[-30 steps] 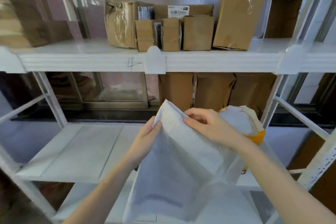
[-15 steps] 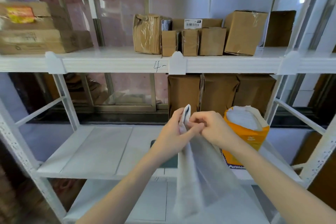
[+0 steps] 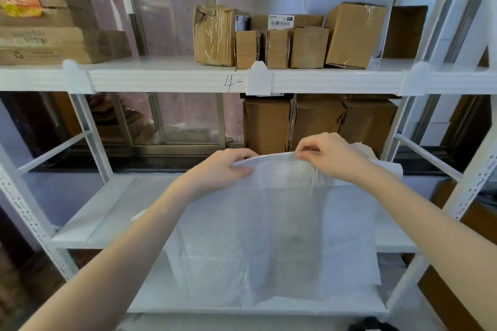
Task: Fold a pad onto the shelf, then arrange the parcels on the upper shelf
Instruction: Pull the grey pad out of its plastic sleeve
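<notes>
From the head camera, I am seeing both of my hands holding up a thin white pad (image 3: 271, 228) by its top edge, in front of the middle shelf (image 3: 88, 223). My left hand (image 3: 220, 169) is pinching the top left corner, thumb on the near face and fingers curled over the far side. My right hand (image 3: 330, 156) is gripping the top edge just to the right of that, fingertips bunching the material into small creases. The two hands are sitting near each other, apart, with a short stretch of the edge arching between them.

Below my hands the pad is hanging spread out, its creases showing as a faint grid, and its lower edge is reaching down in front of the lowest shelf board. Behind my right hand a pale bag top (image 3: 363, 149) is peeking out, mostly hidden.

Above my hands, the upper shelf (image 3: 166, 79) is carrying the parcels (image 3: 287, 40), a tight cluster of brown boxes standing slightly right of my hands. Far up to the left of my left hand, flat cartons (image 3: 48, 35) are lying stacked. Straight beyond my hands, three brown boxes (image 3: 317, 121) are standing at the back of the middle shelf.
</notes>
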